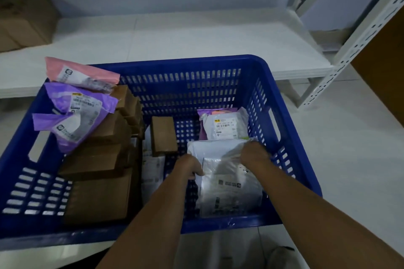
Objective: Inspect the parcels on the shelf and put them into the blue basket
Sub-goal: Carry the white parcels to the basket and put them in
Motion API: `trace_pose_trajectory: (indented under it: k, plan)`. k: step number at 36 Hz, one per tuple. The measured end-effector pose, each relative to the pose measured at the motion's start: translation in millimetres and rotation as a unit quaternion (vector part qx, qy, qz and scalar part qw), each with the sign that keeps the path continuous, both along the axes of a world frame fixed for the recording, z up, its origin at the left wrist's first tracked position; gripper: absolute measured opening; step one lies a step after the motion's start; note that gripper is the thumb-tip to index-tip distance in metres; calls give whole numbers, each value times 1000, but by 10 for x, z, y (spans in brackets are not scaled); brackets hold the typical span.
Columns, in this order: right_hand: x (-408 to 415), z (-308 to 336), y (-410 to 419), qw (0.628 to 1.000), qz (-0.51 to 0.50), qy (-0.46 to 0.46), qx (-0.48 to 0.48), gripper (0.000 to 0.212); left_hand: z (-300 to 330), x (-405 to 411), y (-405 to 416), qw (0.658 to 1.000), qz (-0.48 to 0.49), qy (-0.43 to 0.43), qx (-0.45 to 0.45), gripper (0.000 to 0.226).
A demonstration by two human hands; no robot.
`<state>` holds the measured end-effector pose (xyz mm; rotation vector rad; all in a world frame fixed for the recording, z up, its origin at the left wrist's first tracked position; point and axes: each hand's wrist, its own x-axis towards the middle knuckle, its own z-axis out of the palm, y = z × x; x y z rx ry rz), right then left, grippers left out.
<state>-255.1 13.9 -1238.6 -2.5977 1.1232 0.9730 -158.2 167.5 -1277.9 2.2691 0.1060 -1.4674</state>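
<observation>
The blue basket [290,159] sits in front of the white shelf [175,37]. Inside it at the right lies a white parcel bag [227,183] with printed labels. My left hand [190,167] grips its left edge and my right hand [254,153] holds its upper right corner, both down inside the basket. Behind that bag rests another white parcel with a label [225,126] on a purple one. At the left, several brown boxes [100,164] are stacked, with two purple bags [80,111] and a pink bag [85,72] on top.
A small brown box [164,135] stands in the basket's middle. A large cardboard box [24,19] sits on the shelf's far left. A perforated white shelf post [358,46] rises at the right, beside a brown panel [384,65]. Pale floor surrounds the basket.
</observation>
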Motion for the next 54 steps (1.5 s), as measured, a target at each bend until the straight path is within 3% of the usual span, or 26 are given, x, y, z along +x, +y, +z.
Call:
trace_pose_trajectory:
  k: [5, 8, 14, 17, 26, 32, 39, 46, 52, 54]
  plan:
    - [39, 10, 34, 975, 154, 64, -148, 37, -35, -24, 22, 999, -19, 40, 8, 77]
    - [91, 12, 27, 961, 188, 16, -204, 67, -45, -42, 33, 999, -16, 43, 12, 78]
    - [81, -21, -36, 960, 232, -4, -155, 68, -51, -35, 33, 1000, -19, 6, -7, 86]
    - [55, -27, -77, 970, 210, 3, -125, 75, -34, -44, 47, 1000, -30, -4, -3, 76]
    - [59, 111, -5, 973, 193, 27, -121, 74, 244, 2, 100, 997, -24, 67, 12, 65]
    - [111, 246, 43, 981, 157, 38, -111, 78, 494, 99, 257, 997, -51, 50, 32, 70]
    - [178, 479, 151, 981, 145, 44, -118, 79, 1045, 283, 410, 994, -100, -44, 22, 27]
    - [430, 961, 275, 991, 109, 3, -76, 77, 1742, 596, 566, 984, -120, -132, 5, 42]
    - [912, 1341, 665, 989, 130, -57, -33, 64, 2346, 1050, 999, 967, -107, -232, 19, 14]
    - [1116, 1451, 815, 985, 156, -73, -2, 63, 2527, 1242, 1228, 950, -96, -295, 32, 21]
